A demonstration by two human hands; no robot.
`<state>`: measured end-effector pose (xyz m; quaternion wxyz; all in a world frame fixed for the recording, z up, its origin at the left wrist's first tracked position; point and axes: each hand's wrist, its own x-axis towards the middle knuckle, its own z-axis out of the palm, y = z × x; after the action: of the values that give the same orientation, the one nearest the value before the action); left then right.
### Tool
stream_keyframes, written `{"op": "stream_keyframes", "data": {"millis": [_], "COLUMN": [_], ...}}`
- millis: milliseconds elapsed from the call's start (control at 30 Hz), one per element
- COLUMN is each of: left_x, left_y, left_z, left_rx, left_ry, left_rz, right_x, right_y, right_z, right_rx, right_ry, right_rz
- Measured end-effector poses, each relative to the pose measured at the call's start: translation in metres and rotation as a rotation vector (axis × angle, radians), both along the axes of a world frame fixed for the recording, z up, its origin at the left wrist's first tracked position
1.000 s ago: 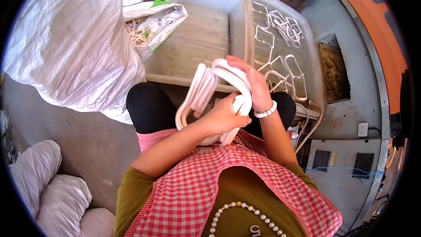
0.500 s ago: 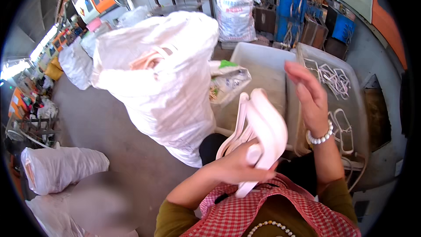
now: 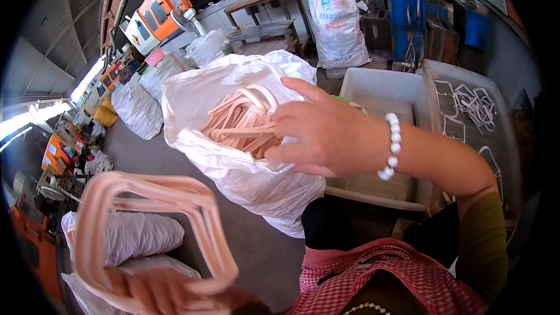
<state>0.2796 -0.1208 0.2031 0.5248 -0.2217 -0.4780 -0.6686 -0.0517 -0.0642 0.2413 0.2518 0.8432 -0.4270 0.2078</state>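
sack (image 3: 256, 181) centre, frames (image 3: 242, 119) inside | tub (image 3: 379, 90) right of sack | loops (image 3: 472, 105) on panel (image 3: 501, 134) far right

Bright daylight, fisheye warp, motion blur
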Motion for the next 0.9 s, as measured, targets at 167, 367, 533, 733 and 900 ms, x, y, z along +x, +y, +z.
{"op": "stream_keyframes", "data": {"millis": [167, 367, 533, 733, 900], "left_x": [-0.042, -0.151, -0.214, -0.200, -0.196], "left_y": [-0.038, -0.115, -0.137, -0.145, -0.184], "left_z": [0.096, 0.161, 0.105, 0.086, 0.063], "left_rx": [-0.206, -0.318, -0.273, -0.346, -0.534], "left_ry": [0.196, 0.119, -0.352, -0.628, -0.788], "left_rz": [0.079, 0.034, 0.239, 0.461, 0.695], "right_x": [0.018, 0.018, 0.023, 0.008, 0.005], "right_y": [0.002, 0.014, 0.018, 0.014, 0.002], "right_z": [-0.019, -0.015, -0.018, -0.016, -0.010], "right_rx": [-0.143, 0.023, 0.108, 0.093, 0.040], "right_ry": [-0.053, 0.072, 0.077, 0.019, -0.072], "right_rz": [0.041, -0.039, -0.040, -0.051, -0.027]}}
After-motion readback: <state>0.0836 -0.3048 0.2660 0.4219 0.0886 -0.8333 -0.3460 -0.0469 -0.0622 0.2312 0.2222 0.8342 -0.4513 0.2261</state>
